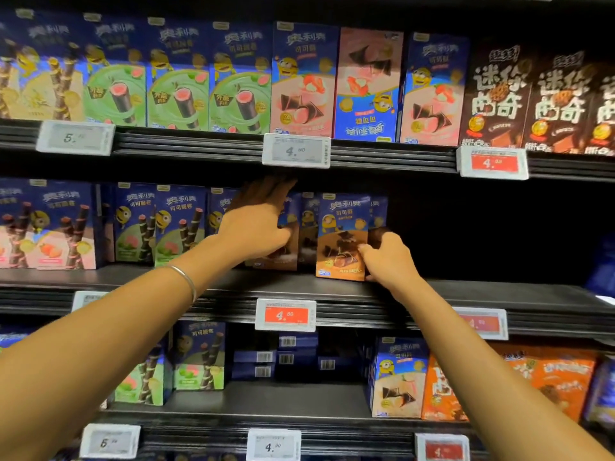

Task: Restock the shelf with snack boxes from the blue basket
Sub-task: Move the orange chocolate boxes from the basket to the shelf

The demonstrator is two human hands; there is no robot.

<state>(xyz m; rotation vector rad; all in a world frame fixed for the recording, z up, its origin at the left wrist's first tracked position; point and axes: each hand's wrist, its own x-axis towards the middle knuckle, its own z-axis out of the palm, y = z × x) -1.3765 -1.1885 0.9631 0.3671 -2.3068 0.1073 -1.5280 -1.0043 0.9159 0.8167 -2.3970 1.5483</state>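
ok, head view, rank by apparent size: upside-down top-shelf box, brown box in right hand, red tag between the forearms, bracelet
1. upside-down box
2. brown box
3. red tag
4. bracelet
Tag and bracelet are nearer the camera: apparent size only.

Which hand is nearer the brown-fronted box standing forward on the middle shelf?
Right. The right hand grips the brown-fronted box at its right edge, thumb on the front. The left hand lies on the neighbouring boxes to its left, apart from it.

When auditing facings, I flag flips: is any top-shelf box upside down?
Yes: the pink-and-blue box on the top shelf shows its lettering inverted, at the bottom.
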